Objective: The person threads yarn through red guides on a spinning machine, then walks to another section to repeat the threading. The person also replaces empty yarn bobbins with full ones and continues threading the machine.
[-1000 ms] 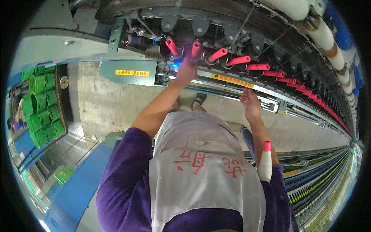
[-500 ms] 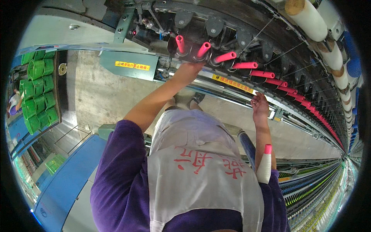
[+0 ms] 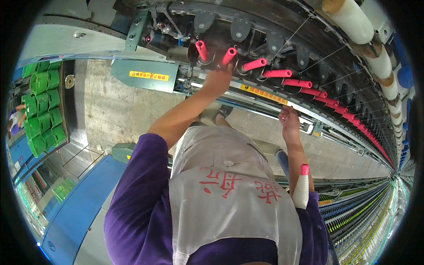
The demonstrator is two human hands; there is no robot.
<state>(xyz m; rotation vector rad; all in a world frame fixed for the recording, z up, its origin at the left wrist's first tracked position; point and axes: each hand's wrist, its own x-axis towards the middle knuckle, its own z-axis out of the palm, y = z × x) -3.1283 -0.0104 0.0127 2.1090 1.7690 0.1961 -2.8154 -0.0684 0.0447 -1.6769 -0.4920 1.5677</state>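
Note:
My left hand [image 3: 217, 79] reaches up to the spinning frame and touches the base of the second pink tube [image 3: 229, 56] in a row of pink tubes [image 3: 282, 73]. Its fingers are hidden behind the hand. My right hand [image 3: 289, 119] is lower and to the right, with its fingers pinched together just in front of the machine's metal rail [image 3: 265, 99]. I cannot tell whether it holds a thread. A white yarn bobbin with a pink tip [image 3: 301, 187] stands upright beside my right forearm, against my white apron [image 3: 229, 207].
Green containers [image 3: 42, 106] are stacked at the left, with another person [image 3: 15, 119] beside them. A blue floor strip [image 3: 79, 207] runs at the lower left. Large white roving packages [image 3: 353, 20] hang along the upper right. More machine rows [image 3: 366, 207] stretch off at the lower right.
My left hand has shifted slightly from between the first two pink tubes to the base of the second. The right hand has stayed near the rail. The view has tilted closer to the machine.

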